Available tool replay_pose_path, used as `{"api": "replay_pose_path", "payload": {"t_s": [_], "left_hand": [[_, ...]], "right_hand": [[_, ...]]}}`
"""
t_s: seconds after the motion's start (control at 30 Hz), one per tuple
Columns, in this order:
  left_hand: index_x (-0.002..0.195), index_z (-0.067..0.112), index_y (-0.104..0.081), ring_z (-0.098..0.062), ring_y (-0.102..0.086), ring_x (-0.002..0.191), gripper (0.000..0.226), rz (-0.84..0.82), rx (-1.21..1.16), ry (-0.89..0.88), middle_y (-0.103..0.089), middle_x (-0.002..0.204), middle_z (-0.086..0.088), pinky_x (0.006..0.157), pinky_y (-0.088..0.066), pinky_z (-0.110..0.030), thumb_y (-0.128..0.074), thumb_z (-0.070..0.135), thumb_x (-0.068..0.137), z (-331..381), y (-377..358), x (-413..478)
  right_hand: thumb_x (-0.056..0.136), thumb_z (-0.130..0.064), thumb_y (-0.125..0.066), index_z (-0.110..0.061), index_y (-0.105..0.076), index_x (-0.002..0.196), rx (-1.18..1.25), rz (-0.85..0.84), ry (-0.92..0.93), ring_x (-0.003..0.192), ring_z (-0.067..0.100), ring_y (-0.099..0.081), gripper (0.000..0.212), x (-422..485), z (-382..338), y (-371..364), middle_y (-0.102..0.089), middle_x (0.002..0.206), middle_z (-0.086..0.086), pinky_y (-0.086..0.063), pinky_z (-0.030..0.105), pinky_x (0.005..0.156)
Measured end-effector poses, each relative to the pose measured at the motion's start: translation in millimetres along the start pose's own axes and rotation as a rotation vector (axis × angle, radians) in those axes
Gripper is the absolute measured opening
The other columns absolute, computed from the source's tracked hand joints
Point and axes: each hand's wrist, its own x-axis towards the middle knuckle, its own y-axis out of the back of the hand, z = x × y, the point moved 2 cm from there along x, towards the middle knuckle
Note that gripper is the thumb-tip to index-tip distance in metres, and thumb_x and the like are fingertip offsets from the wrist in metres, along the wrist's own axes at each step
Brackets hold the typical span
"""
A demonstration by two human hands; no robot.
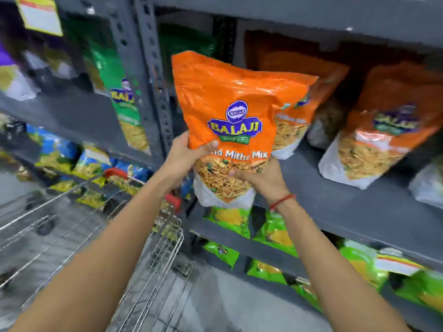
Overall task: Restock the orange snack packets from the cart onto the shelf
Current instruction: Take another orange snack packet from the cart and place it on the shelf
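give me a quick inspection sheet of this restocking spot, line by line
surface: grey metal shelf, bare patch at its front
job's things: orange Balaji snack packet held upright in front of the shelf; more orange packets standing on it
clutter: green snack packets on the shelf below; blue and yellow packets at left
grippers: left hand and right hand both grip the held packet's lower part
cables: nothing seen
surroundings: wire shopping cart at lower left; red thread on right wrist
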Motion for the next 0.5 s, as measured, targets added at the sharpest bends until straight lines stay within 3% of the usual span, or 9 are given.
{"api": "replay_pose_path", "payload": {"t_s": [0.13, 0.2, 0.33, 0.4, 0.5], "left_hand": [[0.091, 0.024, -0.065, 0.0, -0.068, 0.081, 0.065, -0.136, 0.012, -0.009, -0.074, 0.081, 0.019, 0.073, -0.055, -0.019, -0.084, 0.055, 0.037, 19.6, -51.8, 31.4], [0.091, 0.025, -0.065, 0.0, -0.068, 0.084, 0.06, -0.209, 0.029, 0.007, -0.074, 0.081, 0.02, 0.072, -0.054, -0.017, -0.083, 0.049, 0.039, 20.2, -76.7, 44.0], [0.095, 0.024, -0.064, -0.001, -0.069, 0.084, 0.049, -0.295, 0.055, 0.049, -0.073, 0.087, 0.015, 0.073, -0.054, -0.021, -0.084, 0.034, 0.051, 9.1, -110.2, 61.0], [0.102, 0.021, -0.062, -0.005, -0.069, 0.086, 0.046, -0.27, 0.001, 0.058, -0.072, 0.095, 0.008, 0.073, -0.054, -0.024, -0.082, 0.025, 0.061, 7.2, -118.3, 69.9], [0.119, 0.022, -0.052, -0.005, -0.067, 0.096, 0.067, -0.336, 0.037, 0.073, -0.067, 0.109, 0.006, 0.081, -0.055, -0.024, -0.084, 0.019, 0.06, -10.7, -117.3, 74.0]], "right_hand": [[0.055, -0.002, -0.086, -0.008, -0.061, 0.11, -0.015, 0.133, 0.023, 0.09, 0.005, -0.068, 0.061, 7.4, -3.9, 59.1, -0.074, 0.092, -0.013, -0.054, 0.021, 0.078], [0.056, -0.003, -0.086, -0.006, -0.059, 0.114, -0.016, 0.177, 0.007, 0.092, 0.006, -0.068, 0.064, 7.6, -2.0, 83.7, -0.071, 0.102, 0.0, -0.055, 0.022, 0.079], [0.043, -0.022, -0.092, -0.023, -0.057, 0.108, -0.017, 0.181, -0.039, 0.087, -0.005, -0.067, 0.074, 0.8, 3.3, 114.3, -0.067, 0.102, -0.01, -0.057, 0.02, 0.078], [0.045, -0.019, -0.091, -0.026, -0.05, 0.11, -0.013, 0.256, -0.036, 0.083, -0.009, -0.065, 0.077, -2.0, 0.3, 130.2, -0.064, 0.104, -0.01, -0.054, 0.015, 0.072], [0.06, -0.02, -0.083, -0.023, -0.049, 0.114, 0.073, 0.353, 0.025, 0.092, 0.005, -0.064, 0.064, 3.3, -13.4, 149.7, -0.062, 0.115, 0.005, -0.055, 0.018, 0.077]]}}
